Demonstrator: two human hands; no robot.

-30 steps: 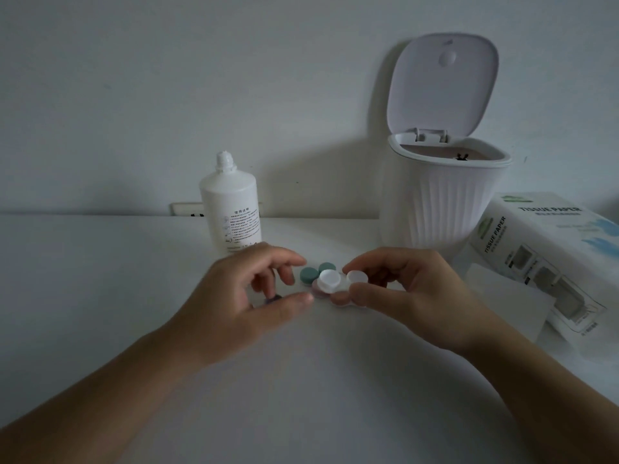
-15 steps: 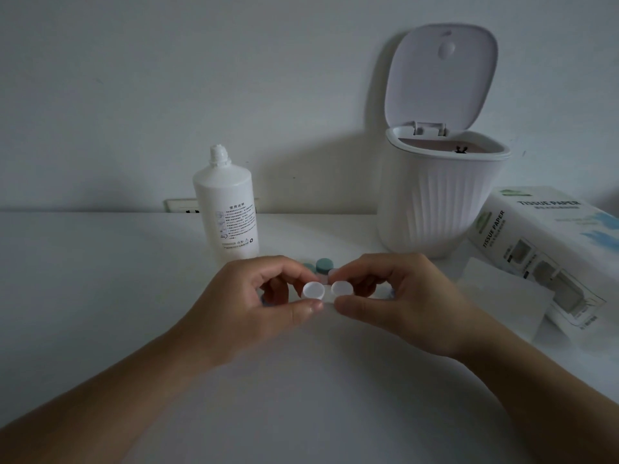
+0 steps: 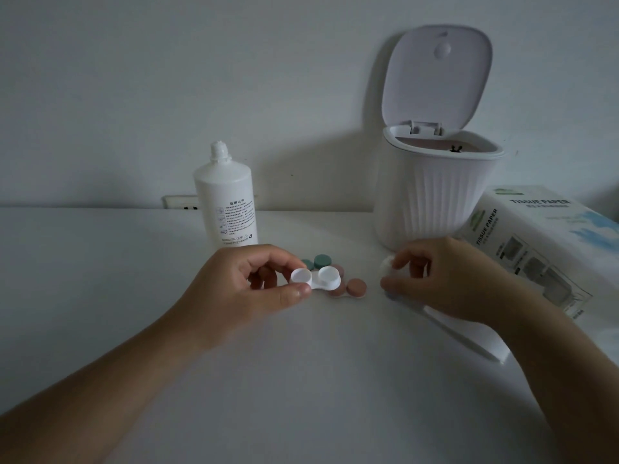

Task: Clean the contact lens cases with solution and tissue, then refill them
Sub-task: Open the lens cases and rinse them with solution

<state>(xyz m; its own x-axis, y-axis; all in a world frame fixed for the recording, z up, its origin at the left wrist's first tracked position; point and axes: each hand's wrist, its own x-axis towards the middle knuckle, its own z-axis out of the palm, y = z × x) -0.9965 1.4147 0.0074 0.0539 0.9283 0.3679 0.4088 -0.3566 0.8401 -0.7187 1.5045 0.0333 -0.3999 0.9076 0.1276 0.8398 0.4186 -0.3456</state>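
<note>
Above the white table (image 3: 100, 296), the left hand (image 3: 241, 289) pinches one end of a white plastic twin-cup contact lens case (image 3: 315, 277), both cups uncapped, while the right hand (image 3: 445, 279) curls around a small white round cap (image 3: 387, 264).

A home — plain white worktop (image 3: 100, 296) against a wall, small lidded bin (image 3: 432, 199), tissue box (image 3: 542, 242), wall socket (image 3: 181, 202)

My white ribbed bin (image 3: 432, 202) stands at the back right of the table (image 3: 100, 279), lid tipped up against the wall; a wall socket (image 3: 181, 202) peeks out behind.
</note>
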